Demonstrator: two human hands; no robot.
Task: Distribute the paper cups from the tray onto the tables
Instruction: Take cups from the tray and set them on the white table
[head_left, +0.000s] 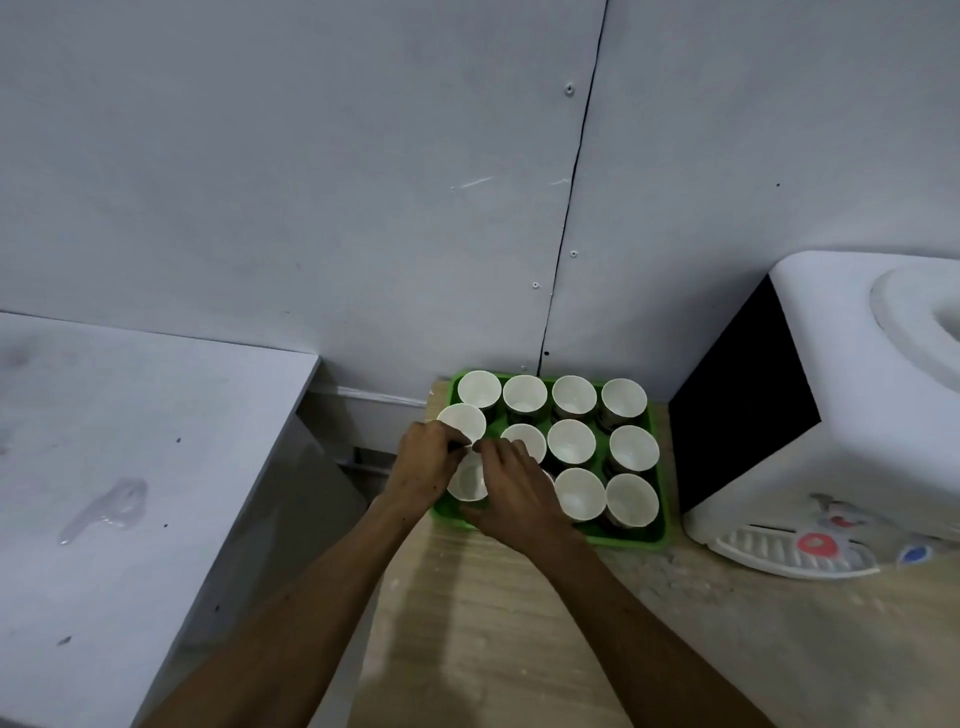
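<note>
A green tray (655, 540) sits at the back of the wooden worktop (519, 623), against the wall (363, 182), packed with upright, empty paper cups (571, 440) in rows. At the tray's left edge the left hand (423, 460) pinches the rim of a cup (461, 420), its grip grasping that rim. The right hand (511, 488) curls over the near-left cup (469, 480); whether that grip grasps it, I cannot tell. Right of the tray stands a water dispenser (831, 415); left of it, across a gap, a white table (130, 441).
</note>
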